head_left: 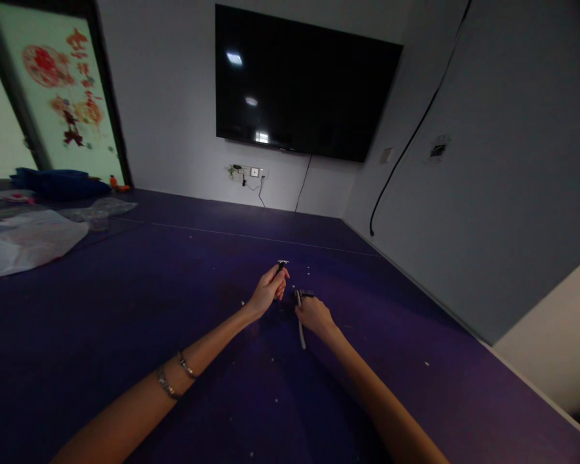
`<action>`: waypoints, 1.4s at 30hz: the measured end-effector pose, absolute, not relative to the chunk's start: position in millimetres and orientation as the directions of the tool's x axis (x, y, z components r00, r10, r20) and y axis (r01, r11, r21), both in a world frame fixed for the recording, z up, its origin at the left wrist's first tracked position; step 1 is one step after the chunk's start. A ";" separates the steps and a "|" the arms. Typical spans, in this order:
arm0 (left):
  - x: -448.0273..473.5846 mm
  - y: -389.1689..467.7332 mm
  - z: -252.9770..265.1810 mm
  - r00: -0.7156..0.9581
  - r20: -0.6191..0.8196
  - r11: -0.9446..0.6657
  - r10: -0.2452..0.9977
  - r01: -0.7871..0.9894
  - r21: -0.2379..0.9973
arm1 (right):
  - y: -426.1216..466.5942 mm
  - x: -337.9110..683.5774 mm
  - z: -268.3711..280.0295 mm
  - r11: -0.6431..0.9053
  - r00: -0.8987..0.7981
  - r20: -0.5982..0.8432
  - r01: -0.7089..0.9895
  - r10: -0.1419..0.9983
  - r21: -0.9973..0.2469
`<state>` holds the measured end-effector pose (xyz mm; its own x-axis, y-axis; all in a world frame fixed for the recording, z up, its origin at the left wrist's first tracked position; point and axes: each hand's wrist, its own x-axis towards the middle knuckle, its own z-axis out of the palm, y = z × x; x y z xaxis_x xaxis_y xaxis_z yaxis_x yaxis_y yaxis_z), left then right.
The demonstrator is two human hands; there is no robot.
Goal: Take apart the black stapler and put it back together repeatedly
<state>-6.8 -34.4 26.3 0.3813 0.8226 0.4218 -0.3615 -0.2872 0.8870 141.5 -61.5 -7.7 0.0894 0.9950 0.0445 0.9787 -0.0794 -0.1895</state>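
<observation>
My left hand (272, 285) is closed around the dark handle of a small tool with a pale crossbar at its tip (283, 261). It is held just above the purple surface (198, 361); its exact kind is too small to make out. Close by on the right, my right hand (315, 314) is low over the surface, its fingers closed around a thin pale grey strip (302, 336) that sticks out toward me. A small dark piece (308, 294) shows at the far side of those fingers, partly hidden by them. The two hands are apart.
Small white scraps (276, 400) are scattered on the surface. A white plastic bag (33, 241) and a dark blue cloth item (60, 183) lie at the far left. A black cable (408, 145) hangs on the right wall, and a television (304, 84) is mounted ahead.
</observation>
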 end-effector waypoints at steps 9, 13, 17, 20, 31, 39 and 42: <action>-6.2 -34.0 21.5 0.403 0.406 -0.277 0.820 -0.340 0.899 | -60.3 153.8 0.7 -0.132 0.154 0.116 0.975 0.981 -0.181; -6.1 -32.6 18.8 0.420 0.403 -0.268 0.813 -0.344 0.900 | -51.1 175.9 9.7 -0.156 0.181 0.118 0.968 0.976 -0.196; -5.8 -31.2 16.1 0.432 0.388 -0.251 0.814 -0.340 0.906 | -41.9 192.4 8.5 -0.063 0.100 0.127 0.962 0.987 -0.267; -5.7 -30.0 13.7 0.438 0.378 -0.244 0.816 -0.332 0.911 | -37.7 195.9 3.1 0.005 0.049 0.183 0.959 0.982 -0.284; -5.1 -30.5 9.4 0.444 0.364 -0.234 0.819 -0.320 0.918 | -31.1 194.4 -11.9 0.074 -0.038 0.168 0.973 0.985 -0.217; -5.4 -32.5 8.9 0.447 0.364 -0.237 0.817 -0.316 0.919 | -33.4 195.5 -13.7 0.100 -0.046 0.237 0.970 0.970 -0.220; -5.0 -32.5 8.6 0.447 0.362 -0.236 0.818 -0.312 0.920 | -33.2 195.6 -10.8 0.117 -0.052 0.281 0.969 0.958 -0.220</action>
<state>-5.0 -32.5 8.6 0.4465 0.8184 0.3616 -0.3121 -0.2363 0.9202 195.6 -33.2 -10.8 -0.0523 0.9582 0.2814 0.9685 0.1173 -0.2195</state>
